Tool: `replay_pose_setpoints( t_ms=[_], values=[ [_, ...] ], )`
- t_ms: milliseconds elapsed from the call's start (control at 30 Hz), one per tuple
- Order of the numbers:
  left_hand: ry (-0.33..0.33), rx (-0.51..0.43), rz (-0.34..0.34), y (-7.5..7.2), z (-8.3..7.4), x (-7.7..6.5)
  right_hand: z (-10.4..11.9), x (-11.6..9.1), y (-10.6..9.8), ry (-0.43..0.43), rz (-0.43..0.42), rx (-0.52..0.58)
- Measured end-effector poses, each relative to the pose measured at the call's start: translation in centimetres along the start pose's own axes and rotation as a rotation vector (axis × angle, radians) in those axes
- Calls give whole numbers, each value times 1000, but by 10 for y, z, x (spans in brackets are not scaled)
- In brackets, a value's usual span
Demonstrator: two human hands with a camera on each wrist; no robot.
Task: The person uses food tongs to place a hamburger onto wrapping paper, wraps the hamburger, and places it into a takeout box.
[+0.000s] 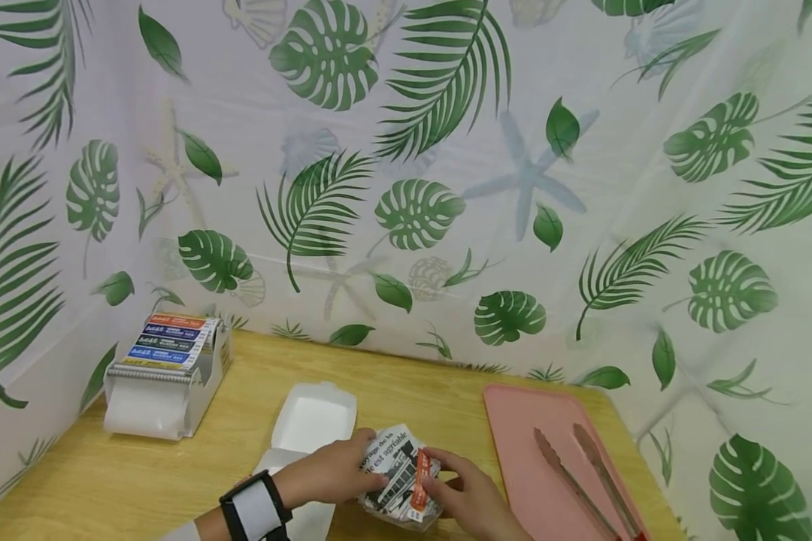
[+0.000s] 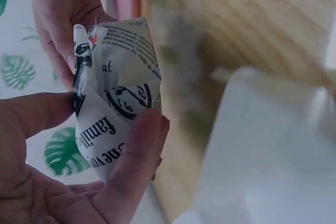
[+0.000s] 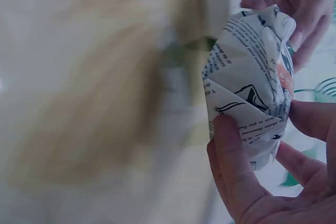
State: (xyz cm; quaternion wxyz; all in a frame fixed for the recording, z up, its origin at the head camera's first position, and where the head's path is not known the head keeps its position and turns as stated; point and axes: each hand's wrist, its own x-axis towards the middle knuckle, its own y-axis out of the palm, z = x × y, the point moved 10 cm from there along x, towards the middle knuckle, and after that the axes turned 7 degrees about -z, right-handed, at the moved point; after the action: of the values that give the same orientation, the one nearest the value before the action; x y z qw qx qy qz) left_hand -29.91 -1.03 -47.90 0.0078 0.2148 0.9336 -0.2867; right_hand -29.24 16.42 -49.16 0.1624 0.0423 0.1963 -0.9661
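In the head view, a paper-wrapped packet (image 1: 394,464) printed with black text and pictures is held above the table between both hands. An orange-red sticker (image 1: 420,481) runs across its right side. My left hand (image 1: 334,469) grips the packet from the left, its thumb on the top face; the left wrist view shows thumb and fingers on opposite sides of the paper (image 2: 113,129). From the right, my right hand (image 1: 474,500) holds the packet beside the sticker. Folded paper (image 3: 247,77) shows between the right thumb and fingers in the right wrist view. The wrapped contents are hidden.
An open white foam clamshell box (image 1: 314,417) lies behind and partly under the left forearm. At the left back stands a label dispenser (image 1: 165,349) with several coloured label rolls. On the right, metal tongs (image 1: 592,453) lie on a pink tray (image 1: 517,451). A leaf-patterned curtain (image 1: 433,278) borders the table.
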Motion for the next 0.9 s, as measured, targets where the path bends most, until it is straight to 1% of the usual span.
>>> replay_pose_setpoints(
  t_ms=[33,67,167,267,333,533,633,700,733,833,900],
  values=[
    [-2,-15,-5,-8,-2,-4,9,1,2,-16,-1,-1],
    [-5,-30,-12,-17,-9,-11,18,2,5,-36,2,-3],
    [-15,-45,-31,-37,-9,-24,38,6,16,-62,10,-3],
    [-25,-43,-44,-52,-3,-35,49,9,33,-64,36,2],
    [-36,-41,-50,-59,5,-42,53,12,44,-57,54,5],
    [-73,-35,-65,-75,31,-59,60,21,75,-52,102,-14],
    [-87,-60,-66,-81,45,-65,62,25,88,-59,123,-18],
    [-95,-73,-60,-84,58,-65,61,27,96,-58,132,-10],
    [-87,-68,-56,-85,65,-65,61,28,99,-57,137,-8],
    [-76,-19,-8,-85,95,-58,62,30,109,-64,155,-9],
    [-87,-7,-9,-87,105,-59,64,31,115,-76,171,-17]
  ],
)
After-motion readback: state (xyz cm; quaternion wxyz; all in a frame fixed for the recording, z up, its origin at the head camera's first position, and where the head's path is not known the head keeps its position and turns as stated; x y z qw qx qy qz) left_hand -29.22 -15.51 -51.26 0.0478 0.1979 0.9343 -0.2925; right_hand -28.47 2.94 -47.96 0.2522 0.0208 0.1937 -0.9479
